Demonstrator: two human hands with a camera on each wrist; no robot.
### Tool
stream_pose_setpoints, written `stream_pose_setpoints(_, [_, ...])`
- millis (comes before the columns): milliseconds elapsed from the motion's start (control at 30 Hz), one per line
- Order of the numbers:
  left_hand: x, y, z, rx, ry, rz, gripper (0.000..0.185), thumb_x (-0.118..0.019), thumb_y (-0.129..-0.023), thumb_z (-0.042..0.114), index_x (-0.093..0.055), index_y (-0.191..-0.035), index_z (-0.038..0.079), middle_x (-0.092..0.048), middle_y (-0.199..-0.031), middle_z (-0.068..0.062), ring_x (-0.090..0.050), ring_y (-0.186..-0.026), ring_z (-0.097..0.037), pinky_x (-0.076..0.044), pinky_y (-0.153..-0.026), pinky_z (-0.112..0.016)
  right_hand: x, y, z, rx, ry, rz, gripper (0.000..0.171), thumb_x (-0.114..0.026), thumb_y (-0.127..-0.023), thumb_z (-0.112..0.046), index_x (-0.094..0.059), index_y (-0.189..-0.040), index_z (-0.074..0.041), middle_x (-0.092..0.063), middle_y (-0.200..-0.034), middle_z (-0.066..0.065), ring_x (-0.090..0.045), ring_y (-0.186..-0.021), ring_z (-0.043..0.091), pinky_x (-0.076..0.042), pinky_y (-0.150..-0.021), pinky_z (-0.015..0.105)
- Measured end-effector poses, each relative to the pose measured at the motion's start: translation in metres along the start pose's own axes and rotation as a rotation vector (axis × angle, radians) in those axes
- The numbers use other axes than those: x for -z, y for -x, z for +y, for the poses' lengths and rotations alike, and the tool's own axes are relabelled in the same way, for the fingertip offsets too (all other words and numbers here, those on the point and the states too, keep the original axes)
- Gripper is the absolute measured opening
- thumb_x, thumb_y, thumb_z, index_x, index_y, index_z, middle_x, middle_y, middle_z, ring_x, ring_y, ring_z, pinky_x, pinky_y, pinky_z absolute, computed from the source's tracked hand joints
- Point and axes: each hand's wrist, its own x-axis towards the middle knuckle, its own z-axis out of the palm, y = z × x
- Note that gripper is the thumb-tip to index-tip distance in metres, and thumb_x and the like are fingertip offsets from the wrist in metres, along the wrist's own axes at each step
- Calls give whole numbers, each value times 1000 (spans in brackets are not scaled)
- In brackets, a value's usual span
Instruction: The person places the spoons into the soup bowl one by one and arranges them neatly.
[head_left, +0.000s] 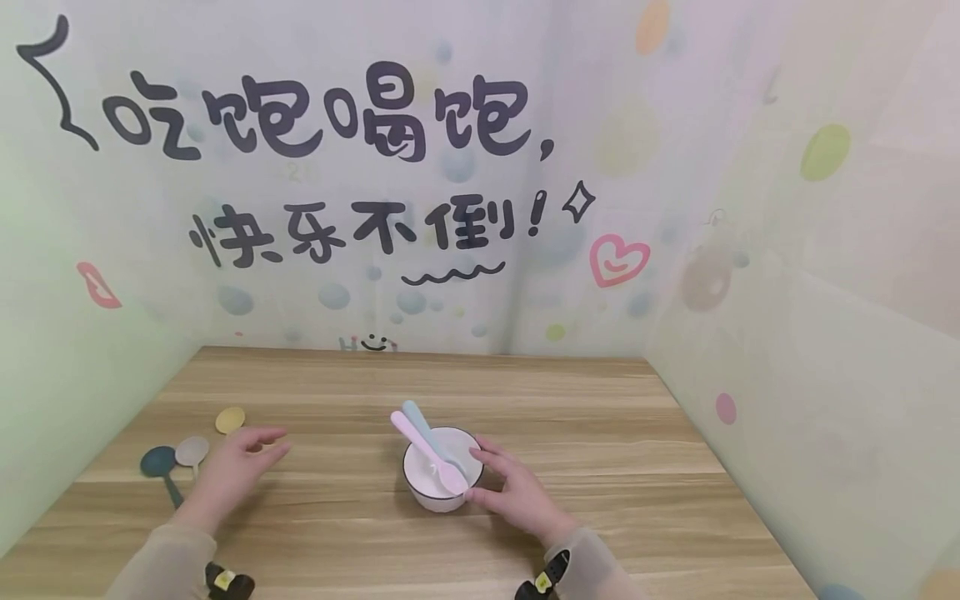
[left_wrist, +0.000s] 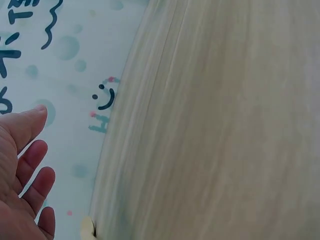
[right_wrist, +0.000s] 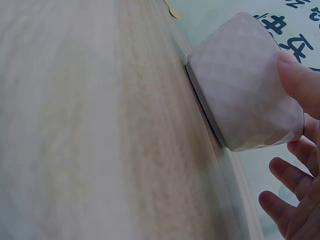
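Note:
A white bowl (head_left: 420, 492) with a dark rim stands on the wooden table, its faceted outside (right_wrist: 240, 85) showing in the right wrist view. My right hand (head_left: 517, 496) holds its right side between thumb and fingers. A pink spoon (head_left: 423, 446) and a light blue spoon (head_left: 423, 423) lean in the bowl, handles over the far-left rim. My left hand (head_left: 236, 471) is beside several spoons at the left and holds nothing, its fingers extended loosely. Near it lie a yellow spoon (head_left: 230, 419), a pale grey-pink spoon (head_left: 192, 451) and a dark teal spoon (head_left: 158, 461); hand and forearm hide parts of their handles.
The wooden tabletop (head_left: 637, 475) stretches between the two hands and out to the right. Behind it rises a pale wall (head_left: 465, 317) with dark lettering and coloured dots, and side walls close in both ends.

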Motion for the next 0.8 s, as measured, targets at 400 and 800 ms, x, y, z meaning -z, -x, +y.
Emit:
stream_pose_setpoints(400, [13, 3, -23, 156, -71, 44, 58, -50, -98, 45, -53, -130, -3, -52, -125, -30, -50, -107, -41, -41, -77, -51, 1, 0, 0, 1, -13, 5, 69, -74, -83, -41, -50, -139, -7, -36, -152, 8, -32, -139, 29, -26, -109, 54])
stream_pose_setpoints(800, [15, 4, -28, 322, -126, 161, 54, -51, -97, 45, -53, -132, 4, -52, -129, -24, -47, -110, -50, -29, -80, -62, 0, 0, 0, -4, -18, 3, 69, -74, -83, -41, -51, -139, -8, -36, -152, 7, -32, -139, 30, -26, -108, 54])
